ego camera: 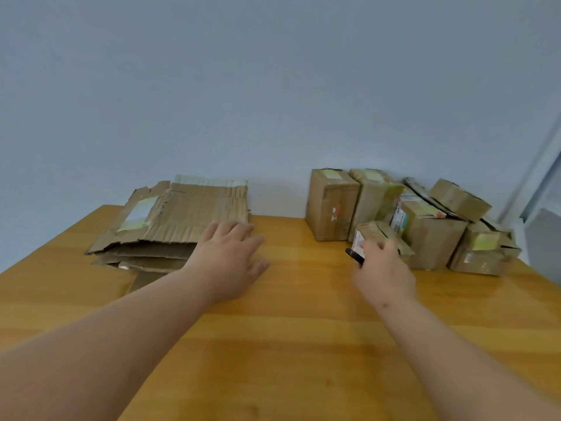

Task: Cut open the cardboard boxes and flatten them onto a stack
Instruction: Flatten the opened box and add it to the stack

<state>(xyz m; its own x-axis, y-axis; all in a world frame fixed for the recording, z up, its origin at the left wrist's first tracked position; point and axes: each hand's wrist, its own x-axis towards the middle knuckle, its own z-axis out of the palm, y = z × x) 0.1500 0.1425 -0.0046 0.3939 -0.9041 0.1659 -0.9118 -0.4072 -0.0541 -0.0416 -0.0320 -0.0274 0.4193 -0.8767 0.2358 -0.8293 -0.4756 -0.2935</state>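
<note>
black tool (354,256) mostly hidden, box labels blurred

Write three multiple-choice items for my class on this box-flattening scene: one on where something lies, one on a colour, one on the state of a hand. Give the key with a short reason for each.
1. Where does the stack of flattened cardboard lie on the table?
A. On the far left part
B. On the far right, against the wall
C. At the near edge, in the middle

2. What colour is the tabletop?
A. White
B. Yellowish wood
C. Dark grey

3. What is the right hand doing?
A. Lying flat and empty on the table
B. Hanging off the table edge
C. Holding a dark tool while reaching to a small box

Key: 1 A, the flat sheets sit left, beside the open left hand. 2 B, the bare surface shows yellow wood grain. 3 C, a dark tip sticks out of the curled fingers next to the small box.
</note>
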